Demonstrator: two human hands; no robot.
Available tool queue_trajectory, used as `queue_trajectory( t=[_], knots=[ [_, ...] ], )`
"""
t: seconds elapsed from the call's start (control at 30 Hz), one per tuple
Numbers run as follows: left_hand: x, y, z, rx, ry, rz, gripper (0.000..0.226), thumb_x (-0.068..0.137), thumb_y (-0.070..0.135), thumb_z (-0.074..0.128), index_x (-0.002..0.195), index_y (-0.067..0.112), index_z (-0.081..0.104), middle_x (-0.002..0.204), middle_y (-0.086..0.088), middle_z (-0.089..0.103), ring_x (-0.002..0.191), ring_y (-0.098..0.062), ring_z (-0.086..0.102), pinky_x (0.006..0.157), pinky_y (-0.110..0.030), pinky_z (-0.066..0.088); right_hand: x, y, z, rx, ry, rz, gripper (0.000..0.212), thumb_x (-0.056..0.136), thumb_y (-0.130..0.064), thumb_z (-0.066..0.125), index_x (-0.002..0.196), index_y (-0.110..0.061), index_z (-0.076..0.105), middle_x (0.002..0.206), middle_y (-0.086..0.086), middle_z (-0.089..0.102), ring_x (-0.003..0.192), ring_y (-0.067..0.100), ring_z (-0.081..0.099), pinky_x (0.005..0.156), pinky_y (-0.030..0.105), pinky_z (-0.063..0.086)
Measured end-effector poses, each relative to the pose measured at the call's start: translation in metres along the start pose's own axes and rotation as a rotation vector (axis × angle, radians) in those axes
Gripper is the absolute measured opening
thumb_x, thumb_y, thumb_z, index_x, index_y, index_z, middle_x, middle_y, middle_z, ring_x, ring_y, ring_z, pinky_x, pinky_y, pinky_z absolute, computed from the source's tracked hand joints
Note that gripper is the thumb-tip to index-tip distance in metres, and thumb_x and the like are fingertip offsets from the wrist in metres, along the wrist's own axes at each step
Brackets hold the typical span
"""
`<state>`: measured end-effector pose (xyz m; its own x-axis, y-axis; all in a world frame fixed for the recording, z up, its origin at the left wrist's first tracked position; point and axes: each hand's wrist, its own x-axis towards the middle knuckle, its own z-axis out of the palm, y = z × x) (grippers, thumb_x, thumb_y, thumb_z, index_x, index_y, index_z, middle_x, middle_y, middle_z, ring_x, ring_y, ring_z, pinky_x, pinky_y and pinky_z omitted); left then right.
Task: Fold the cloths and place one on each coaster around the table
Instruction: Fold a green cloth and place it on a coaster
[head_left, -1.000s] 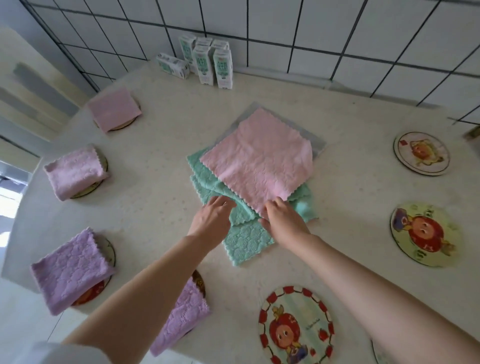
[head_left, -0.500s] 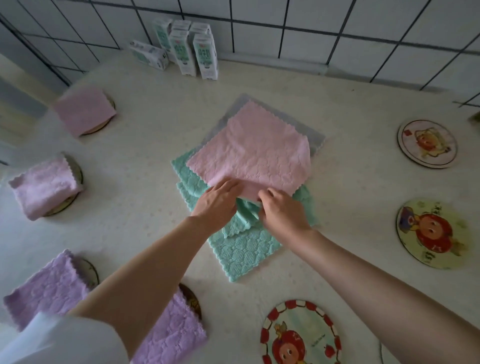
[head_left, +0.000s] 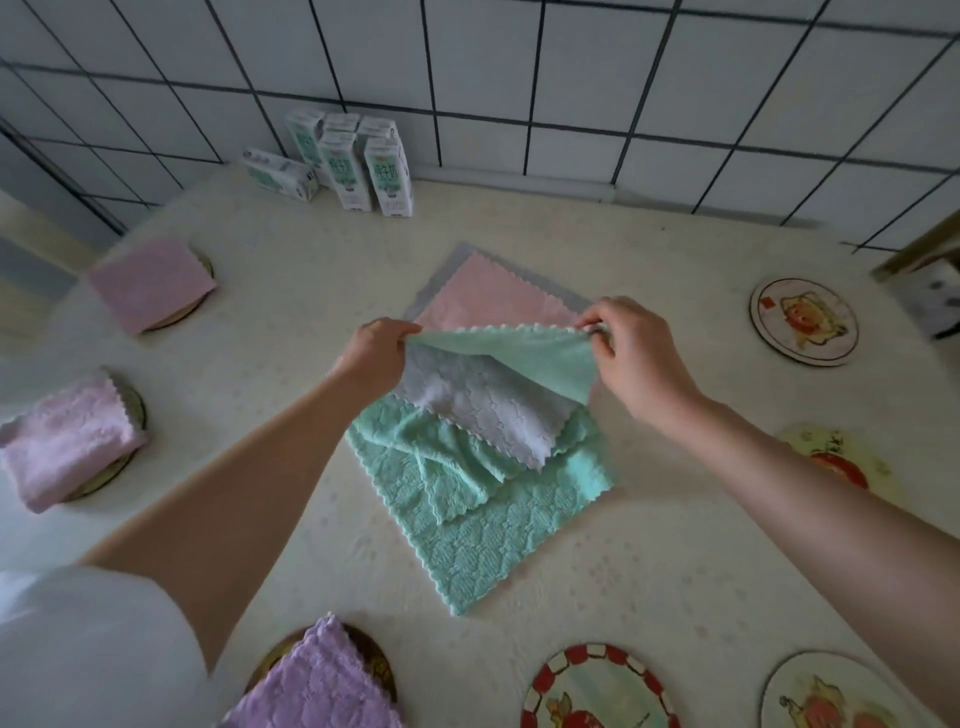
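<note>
My left hand (head_left: 382, 353) and my right hand (head_left: 636, 353) each pinch a top corner of a cloth (head_left: 488, 400) held up over the pile. That cloth shows mint green along its top and pale grey on the hanging face. Behind it a pink cloth (head_left: 493, 299) lies flat on a grey one (head_left: 449, 260). Crumpled and flat green cloths (head_left: 467, 540) lie under the hanging edge. Folded cloths sit on three coasters: pink (head_left: 150, 283), pink (head_left: 67, 441) and purple (head_left: 317, 686).
Bare round picture coasters lie at the right (head_left: 802, 322) (head_left: 841, 462) and near the front edge (head_left: 597, 691) (head_left: 841, 696). Several milk cartons (head_left: 363, 166) stand at the back by the tiled wall (head_left: 571, 78). The table (head_left: 675, 545) is cream.
My hands left the near edge of the pink cloth, took the corners of a green-and-grey cloth and lifted it up over the pile.
</note>
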<state>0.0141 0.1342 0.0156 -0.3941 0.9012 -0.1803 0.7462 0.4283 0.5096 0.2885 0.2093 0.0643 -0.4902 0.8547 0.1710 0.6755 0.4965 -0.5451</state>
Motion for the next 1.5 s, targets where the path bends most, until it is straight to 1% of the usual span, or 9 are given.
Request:
queue_trajectory(
  t=[0.2, 0.47, 0.57, 0.67, 0.77, 0.9, 1.07, 1.33, 1.5],
  knots=[
    [0.019, 0.047, -0.048, -0.264, 0.165, 0.006, 0.042, 0.092, -0.002, 0.037, 0.116, 0.013, 0.067, 0.116, -0.017, 0.066, 0.102, -0.031, 0.063, 0.090, -0.042, 0.054, 0.046, -0.011, -0.042, 0.034, 0.187, 0.066, 0.022, 0.084, 0.003, 0.049, 0.092, -0.008, 0.066, 0.096, 0.009, 0.068, 0.089, 0.022, 0.060, 0.072, 0.015, 0.035],
    [-0.032, 0.067, -0.071, -0.097, 0.416, 0.471, 0.038, 0.083, -0.012, 0.045, 0.109, 0.002, 0.068, 0.111, -0.014, 0.067, 0.113, -0.026, 0.056, 0.100, -0.015, 0.033, -0.003, -0.024, -0.090, 0.016, 0.332, -0.036, 0.018, 0.086, 0.003, 0.053, 0.093, -0.007, 0.065, 0.097, 0.007, 0.067, 0.072, 0.006, 0.053, 0.068, 0.012, 0.039],
    [-0.073, 0.054, -0.056, -0.024, 0.410, 0.562, 0.033, 0.085, -0.011, 0.048, 0.111, -0.001, 0.067, 0.112, -0.014, 0.067, 0.117, -0.026, 0.054, 0.106, -0.022, 0.034, -0.049, -0.018, -0.089, 0.004, 0.296, -0.052, 0.017, 0.085, 0.005, 0.056, 0.094, -0.007, 0.065, 0.097, 0.006, 0.066, 0.066, -0.005, 0.050, 0.063, 0.005, 0.041],
    [-0.125, 0.041, -0.031, 0.025, 0.365, 0.609, 0.030, 0.086, -0.008, 0.049, 0.111, -0.001, 0.067, 0.113, -0.015, 0.067, 0.116, -0.027, 0.056, 0.107, -0.028, 0.036, -0.103, -0.009, -0.083, -0.016, 0.279, -0.077, 0.018, 0.083, 0.006, 0.059, 0.093, -0.006, 0.066, 0.093, 0.007, 0.066, 0.065, 0.009, 0.058, 0.064, 0.006, 0.043],
    [-0.180, 0.027, 0.002, 0.030, 0.294, 0.600, 0.028, 0.085, -0.006, 0.054, 0.109, -0.002, 0.067, 0.111, -0.014, 0.067, 0.115, -0.028, 0.056, 0.103, -0.036, 0.044, -0.162, 0.004, -0.076, -0.024, 0.212, -0.101, 0.018, 0.080, 0.009, 0.061, 0.092, -0.003, 0.066, 0.090, 0.008, 0.066, 0.068, 0.012, 0.059, 0.067, 0.011, 0.044],
    [-0.256, 0.014, 0.045, 0.010, 0.233, 0.527, 0.029, 0.086, -0.003, 0.048, 0.106, -0.002, 0.069, 0.109, -0.012, 0.068, 0.115, -0.029, 0.056, 0.100, -0.039, 0.046, -0.240, 0.018, -0.067, 0.001, 0.140, -0.118, 0.020, 0.077, 0.012, 0.062, 0.091, -0.002, 0.067, 0.086, 0.007, 0.064, 0.068, 0.009, 0.057, 0.069, 0.002, 0.040],
    [-0.343, 0.014, 0.084, 0.006, 0.230, 0.432, 0.030, 0.086, 0.000, 0.048, 0.106, 0.000, 0.070, 0.110, -0.012, 0.067, 0.117, -0.025, 0.054, 0.103, -0.031, 0.042, -0.320, 0.037, -0.067, 0.064, 0.037, -0.172, 0.020, 0.079, 0.011, 0.062, 0.092, -0.004, 0.066, 0.089, 0.004, 0.064, 0.082, 0.007, 0.060, 0.081, 0.007, 0.044],
    [-0.436, 0.020, 0.133, -0.002, 0.222, 0.338, 0.028, 0.082, -0.003, 0.053, 0.103, 0.000, 0.071, 0.109, -0.011, 0.068, 0.115, -0.024, 0.054, 0.107, -0.020, 0.034, -0.406, 0.066, -0.074, 0.107, -0.102, -0.144, 0.026, 0.076, 0.013, 0.065, 0.091, -0.008, 0.067, 0.088, -0.001, 0.064, 0.085, 0.001, 0.055, 0.083, 0.003, 0.037],
    [-0.474, 0.016, 0.142, -0.066, 0.136, 0.319, 0.030, 0.090, 0.011, 0.045, 0.104, 0.005, 0.071, 0.105, -0.005, 0.068, 0.109, -0.021, 0.059, 0.096, -0.030, 0.046, -0.435, 0.075, -0.081, 0.146, -0.179, -0.110, 0.025, 0.076, 0.012, 0.064, 0.088, -0.010, 0.065, 0.083, -0.006, 0.062, 0.080, -0.003, 0.055, 0.076, 0.004, 0.041]
  ],
)
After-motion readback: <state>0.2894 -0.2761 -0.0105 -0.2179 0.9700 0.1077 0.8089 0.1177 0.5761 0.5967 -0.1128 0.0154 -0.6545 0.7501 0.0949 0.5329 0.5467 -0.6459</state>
